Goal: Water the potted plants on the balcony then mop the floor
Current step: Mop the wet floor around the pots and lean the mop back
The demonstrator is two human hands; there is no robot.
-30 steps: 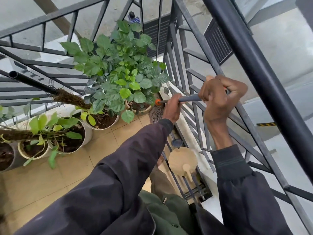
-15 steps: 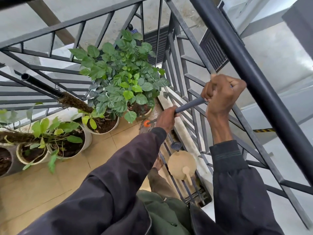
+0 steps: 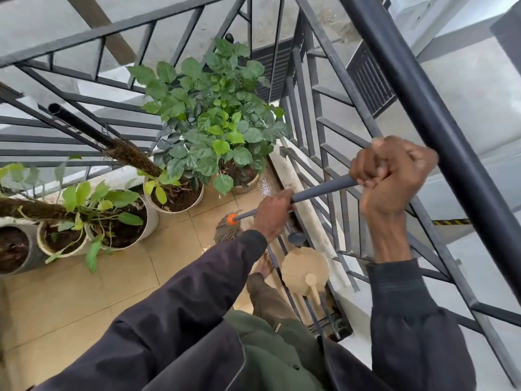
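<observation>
I hold a grey mop handle with both hands. My right hand grips its upper end near the railing. Lower down, my left hand is closed around the shaft just above an orange collar. The grey stringy mop head rests on the wet tan tiled floor near my bare foot. Several potted plants stand along the railing: a big leafy bush in the corner, a white pot and other pots to the left.
Dark metal railing encloses the balcony on the far and right sides, with a thick top bar close to my right hand. A tan watering can sits by the railing's foot. A mossy pole leans over the pots.
The mop head has been pulled back from the corner pot toward my feet. Both hands slid down and nearer with the handle, which now tilts more steeply.
</observation>
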